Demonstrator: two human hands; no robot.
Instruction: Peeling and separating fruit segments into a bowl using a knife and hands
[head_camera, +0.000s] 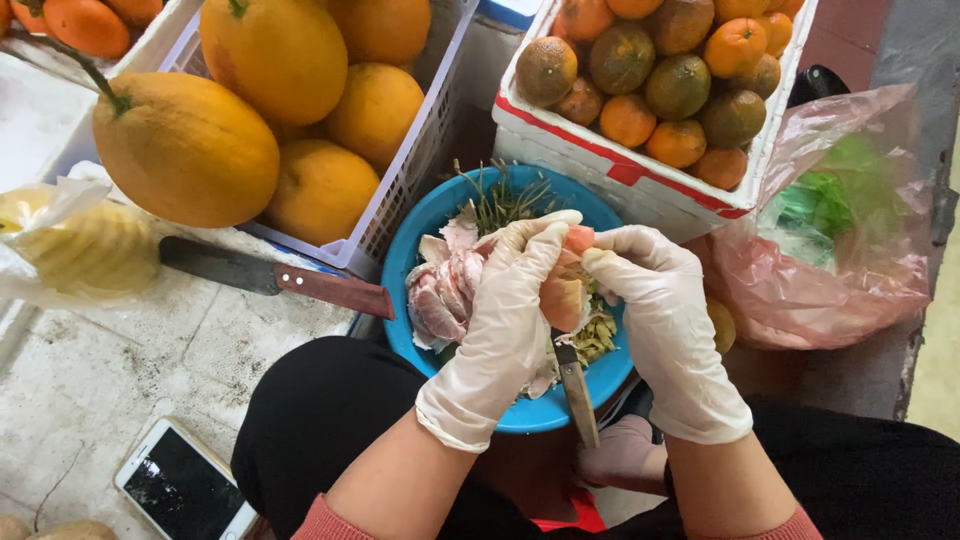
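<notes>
Two fruit crates (640, 175) beside bowl (420, 235)

Gloves (505, 320): white. Bowl (420, 235): blue. Fruit segment (562, 295): pink. Large fruits (185, 150): orange-yellow. Bag (850, 260): pink, translucent, contents apparently green. Knife handle (335, 290): reddish-brown.

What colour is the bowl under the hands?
Blue, a round plastic bowl holding fruit peelings; it shows clearly in the head view.

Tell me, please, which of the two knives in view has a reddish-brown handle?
The big knife lying on the concrete left of the blue bowl; the smaller knife beneath the gloved hands has a grey blade and no reddish handle.
</notes>
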